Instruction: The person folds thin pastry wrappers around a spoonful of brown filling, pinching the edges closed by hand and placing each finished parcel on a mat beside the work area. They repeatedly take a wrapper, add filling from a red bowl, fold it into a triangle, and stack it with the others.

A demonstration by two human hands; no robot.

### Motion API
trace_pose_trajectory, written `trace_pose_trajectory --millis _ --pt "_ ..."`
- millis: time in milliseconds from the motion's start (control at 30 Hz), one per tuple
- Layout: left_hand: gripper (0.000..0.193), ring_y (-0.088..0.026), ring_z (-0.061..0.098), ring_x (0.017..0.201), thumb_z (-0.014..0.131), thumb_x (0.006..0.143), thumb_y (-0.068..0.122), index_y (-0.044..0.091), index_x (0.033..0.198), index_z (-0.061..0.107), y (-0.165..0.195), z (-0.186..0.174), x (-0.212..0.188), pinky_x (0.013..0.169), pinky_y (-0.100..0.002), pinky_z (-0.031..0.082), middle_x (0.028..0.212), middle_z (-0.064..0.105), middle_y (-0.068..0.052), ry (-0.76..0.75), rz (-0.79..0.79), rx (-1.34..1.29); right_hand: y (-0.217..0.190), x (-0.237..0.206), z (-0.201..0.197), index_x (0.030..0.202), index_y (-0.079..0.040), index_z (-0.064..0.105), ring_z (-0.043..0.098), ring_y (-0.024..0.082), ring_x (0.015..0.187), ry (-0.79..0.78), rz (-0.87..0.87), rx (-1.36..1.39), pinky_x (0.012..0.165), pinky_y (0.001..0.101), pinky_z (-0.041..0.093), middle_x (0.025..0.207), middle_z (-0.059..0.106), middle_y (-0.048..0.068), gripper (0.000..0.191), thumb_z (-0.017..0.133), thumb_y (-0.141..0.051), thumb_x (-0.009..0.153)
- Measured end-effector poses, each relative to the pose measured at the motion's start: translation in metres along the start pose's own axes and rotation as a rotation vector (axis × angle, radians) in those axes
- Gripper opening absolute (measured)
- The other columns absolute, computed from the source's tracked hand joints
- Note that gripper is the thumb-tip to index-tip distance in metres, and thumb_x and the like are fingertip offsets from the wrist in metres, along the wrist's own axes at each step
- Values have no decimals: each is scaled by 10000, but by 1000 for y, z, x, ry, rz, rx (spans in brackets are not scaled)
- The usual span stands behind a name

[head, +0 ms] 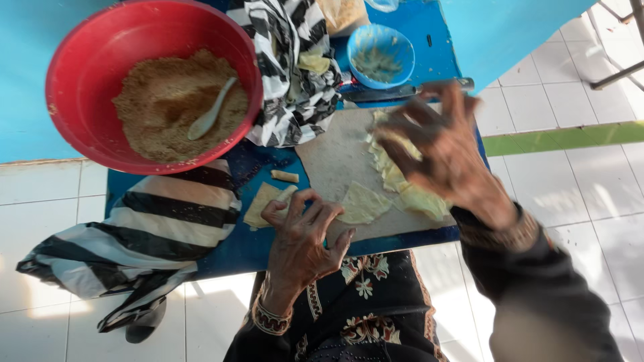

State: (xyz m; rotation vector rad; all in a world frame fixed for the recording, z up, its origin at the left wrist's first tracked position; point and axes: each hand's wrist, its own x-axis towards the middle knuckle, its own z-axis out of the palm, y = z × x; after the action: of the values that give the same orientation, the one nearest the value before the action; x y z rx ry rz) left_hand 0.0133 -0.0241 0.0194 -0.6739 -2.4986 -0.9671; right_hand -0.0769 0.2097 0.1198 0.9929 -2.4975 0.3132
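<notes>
Left hand [305, 231] curled loosely, fingers bent, gripping nothing; thin triangular yellow dough sheet [363, 204] lay just right of fingertips on pale rectangular board [335, 157]. Right hand [443, 151] spread wide, blurred, above stacked sheets. Far beyond left hand: large round red plastic bowl [80, 60] held brown crumbs, white spoon [211, 116]. Small blue bowl [381, 55] held smeared paste.

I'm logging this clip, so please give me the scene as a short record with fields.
Left hand: fingers curled over a thin pale yellow dough sheet on the beige cutting board
Right hand: blurred, fingers spread above a pile of dough pieces
Bowls: large red plastic bowl of brown crumbs with white spoon; small blue bowl
Cloth: black-and-white striped
</notes>
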Motion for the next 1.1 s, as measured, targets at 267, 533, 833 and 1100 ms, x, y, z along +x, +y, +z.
trace_pose_trajectory --millis 267,533,833,1100 --pt "357 -212 523 1173 757 802 387 150 1057 678 -6 -5 -7 994 -543 230 1040 691 21 -11 -34 -7 -26 105 33 1221 -144 739 392 246 1220 134 -202 289 1035 517 343 1172 663 52 197 710 -214 1039" --pt "365 -212 508 1236 632 887 414 140 1127 658 -11 -18 -13 1000 -554 236 1061 670 -2 -45 -40 -51 -60 187 129 1168 -157 697 379 374 1327 -67 -411 -153 1037 684 229 1272 585 128 407 733 -369 822" --pt "380 -233 496 1230 613 863 391 120 1127 642 -21 -19 -19 989 -566 267 1094 663 -46 -60 -39 -54 -69 212 200 1026 -169 706 330 425 1432 -180 -399 -257 1062 815 100 1325 562 84 195 737 -290 877" --pt "364 -221 505 1259 549 945 425 132 1140 643 -31 -11 -28 1062 -591 256 1098 656 -19 -44 -39 -61 -79 222 168 1112 -188 765 443 373 1267 -309 -330 -146 1044 795 124 1122 657 71 330 773 -217 784"
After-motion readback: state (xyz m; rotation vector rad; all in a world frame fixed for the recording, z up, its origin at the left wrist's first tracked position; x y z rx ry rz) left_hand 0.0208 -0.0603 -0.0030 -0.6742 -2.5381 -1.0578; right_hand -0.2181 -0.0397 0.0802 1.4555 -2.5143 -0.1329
